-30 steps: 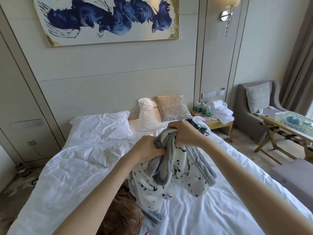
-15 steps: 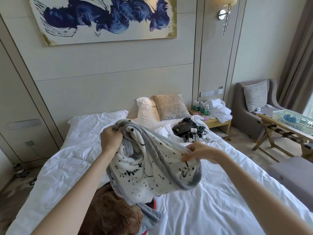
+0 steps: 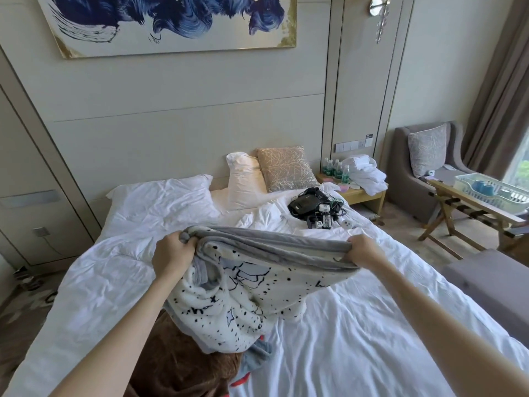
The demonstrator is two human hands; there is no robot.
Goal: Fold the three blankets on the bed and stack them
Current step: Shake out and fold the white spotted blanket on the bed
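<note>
Head view, from the left: the left hand (image 3: 171,257) clenches one end of the speckled white blanket (image 3: 257,290), which is held up over the near part of the bed (image 3: 372,339). Its gripped grey edge is the long axis and runs side to side across the bed. The rest sags, bunched, onto a crumpled brown blanket (image 3: 177,359) below. The right hand (image 3: 362,252) grasps the other end, fingers curled round the hem. Nothing looks folded yet: this one is only being spread, the brown one waits, and a bluish scrap (image 3: 259,352) may be the third.
</note>
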